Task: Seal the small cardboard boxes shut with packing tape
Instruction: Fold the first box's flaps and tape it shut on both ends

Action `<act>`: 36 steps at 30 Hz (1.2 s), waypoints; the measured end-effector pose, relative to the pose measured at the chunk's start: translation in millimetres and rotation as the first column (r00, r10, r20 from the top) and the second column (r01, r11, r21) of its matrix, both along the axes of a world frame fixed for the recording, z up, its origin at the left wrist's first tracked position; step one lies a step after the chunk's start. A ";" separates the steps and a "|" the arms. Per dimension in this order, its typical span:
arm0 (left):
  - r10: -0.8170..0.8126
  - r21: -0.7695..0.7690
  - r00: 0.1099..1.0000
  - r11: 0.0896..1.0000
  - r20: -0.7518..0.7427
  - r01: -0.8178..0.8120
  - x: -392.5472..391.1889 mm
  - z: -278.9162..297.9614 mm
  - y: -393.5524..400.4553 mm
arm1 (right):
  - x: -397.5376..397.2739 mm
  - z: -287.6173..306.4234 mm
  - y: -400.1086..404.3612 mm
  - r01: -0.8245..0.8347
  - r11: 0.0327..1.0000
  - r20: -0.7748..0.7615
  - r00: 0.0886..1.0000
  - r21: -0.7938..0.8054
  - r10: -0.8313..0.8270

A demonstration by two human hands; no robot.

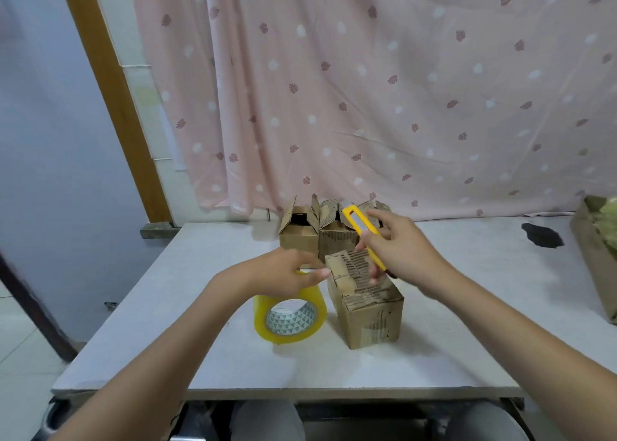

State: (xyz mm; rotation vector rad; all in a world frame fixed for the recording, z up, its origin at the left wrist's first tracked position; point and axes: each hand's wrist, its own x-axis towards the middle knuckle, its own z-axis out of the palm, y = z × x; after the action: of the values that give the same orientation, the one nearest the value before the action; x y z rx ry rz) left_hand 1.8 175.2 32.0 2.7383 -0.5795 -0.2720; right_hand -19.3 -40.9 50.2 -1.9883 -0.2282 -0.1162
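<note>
A small worn cardboard box (367, 313) stands in the middle of the table with its top flaps folded down. Beside it on the left stands a roll of yellowish packing tape (289, 317) on its edge. My left hand (287, 272) is over the roll and pinches the tape end close to the box's top left corner. My right hand (397, 245) grips a yellow utility knife (362, 230) above the box top, its tip pointing up and away. Two more small boxes, an open one (298, 237) and a torn one (339, 237), stand behind.
The white table (200, 340) has its front edge near my knees. A dark patch (542, 235) lies at the back right. A brown carton (594, 257) sits at the right edge. A pink patterned curtain (367, 90) hangs behind.
</note>
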 end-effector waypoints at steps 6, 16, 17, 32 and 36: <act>0.050 -0.028 0.992 0.998 -0.113 -0.054 21.3 -2.5 -2.4 | -16.6 53.4 -10.1 -0.181 0.835 -0.191 0.977 -0.519 0.093; 0.104 -0.143 0.979 0.981 -0.176 -0.130 24.0 -3.9 -7.5 | -28.5 72.9 20.2 -0.320 0.543 -0.306 0.945 -0.777 0.120; 0.106 -0.136 0.979 0.982 -0.175 -0.131 24.2 -3.9 -7.7 | -28.3 73.2 23.0 -0.319 0.530 -0.305 0.945 -0.786 0.117; 0.106 -0.135 0.979 0.982 -0.175 -0.130 24.7 -2.0 -8.4 | -24.0 69.3 37.3 -0.348 0.453 -0.332 0.936 -0.821 0.118; 0.092 -0.133 0.982 0.984 -0.167 -0.115 26.5 -2.1 -9.3 | -24.8 68.4 37.5 -0.352 0.444 -0.337 0.935 -0.824 0.114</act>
State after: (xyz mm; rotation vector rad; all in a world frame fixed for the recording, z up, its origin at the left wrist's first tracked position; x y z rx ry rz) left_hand 28.3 165.9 29.8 2.5696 -0.3955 -0.4045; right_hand -44.1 -3.3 118.5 -2.9609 -0.4833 0.5487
